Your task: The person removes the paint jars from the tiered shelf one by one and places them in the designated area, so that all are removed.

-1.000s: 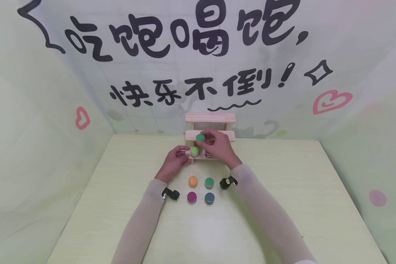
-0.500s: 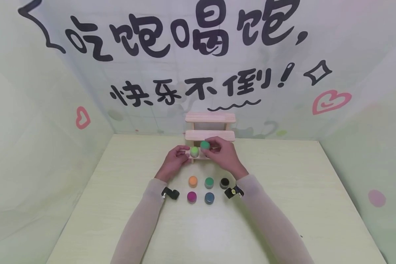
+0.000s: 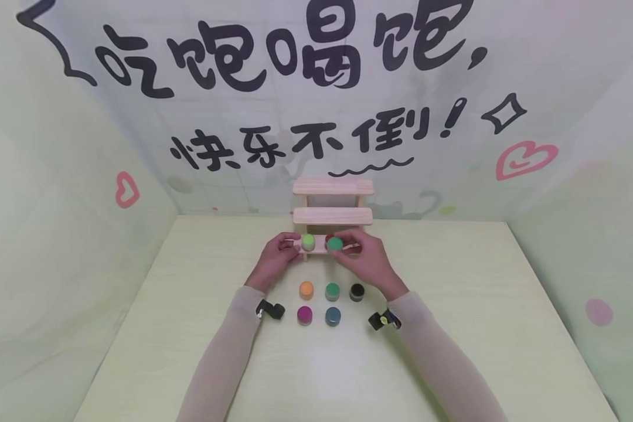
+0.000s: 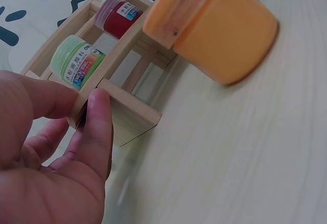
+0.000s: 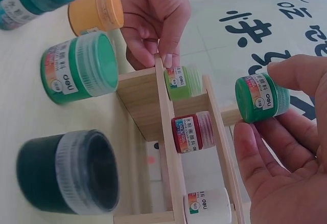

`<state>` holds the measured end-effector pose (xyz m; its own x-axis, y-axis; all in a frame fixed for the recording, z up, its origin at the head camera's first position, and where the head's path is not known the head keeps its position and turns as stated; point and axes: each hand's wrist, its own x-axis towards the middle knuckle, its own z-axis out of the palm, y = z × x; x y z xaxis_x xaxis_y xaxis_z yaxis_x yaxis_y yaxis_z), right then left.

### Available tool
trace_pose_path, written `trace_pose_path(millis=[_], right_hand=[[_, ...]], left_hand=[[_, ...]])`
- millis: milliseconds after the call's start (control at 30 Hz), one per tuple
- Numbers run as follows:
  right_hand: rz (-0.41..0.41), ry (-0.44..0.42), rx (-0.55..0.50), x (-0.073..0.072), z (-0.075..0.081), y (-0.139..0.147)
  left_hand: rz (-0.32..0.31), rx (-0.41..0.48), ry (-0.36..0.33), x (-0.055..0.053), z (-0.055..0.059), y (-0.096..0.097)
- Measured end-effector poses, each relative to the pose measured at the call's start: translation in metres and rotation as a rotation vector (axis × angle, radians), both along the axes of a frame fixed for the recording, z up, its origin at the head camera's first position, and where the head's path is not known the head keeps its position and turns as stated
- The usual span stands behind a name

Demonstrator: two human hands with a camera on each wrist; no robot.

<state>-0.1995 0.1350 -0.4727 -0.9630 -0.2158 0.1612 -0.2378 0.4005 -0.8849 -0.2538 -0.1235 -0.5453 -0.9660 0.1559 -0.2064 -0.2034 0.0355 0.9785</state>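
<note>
My left hand pinches the left end of the lowest step of a wooden tiered rack. On that step stand a light green paint jar, a dark red paint jar and a white paint jar. My right hand holds a green paint jar between thumb and fingers, raised off the step. In the head view this jar partly covers the red one, and the white jar is hidden behind the right hand.
In front of the rack stand more paint jars on the table: orange, a second green, black, magenta and blue. A printed cloth wall rises behind the rack.
My right hand has carried the green jar rightward and nearer to me, from beside the middle shelf to the lowest step. The black jar came out from behind the wrist camera. My left hand stays put.
</note>
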Motion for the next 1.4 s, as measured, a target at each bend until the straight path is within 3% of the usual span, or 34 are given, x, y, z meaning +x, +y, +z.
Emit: trace_pose_path(millis=[367,733,1400], right_hand=[[0.046,0.053,0.006,0.023,-0.008,0.012],[0.068,0.023,-0.018,0.043,-0.017,0.024],[0.104,0.058,0.014,0.074,-0.034,0.043]], left_hand=[[-0.004,0.028,0.005,0.000,0.000,-0.001],[0.002,0.022,0.011,0.002,0.001,0.000],[0.008,0.052,0.005,0.000,-0.001,0.000]])
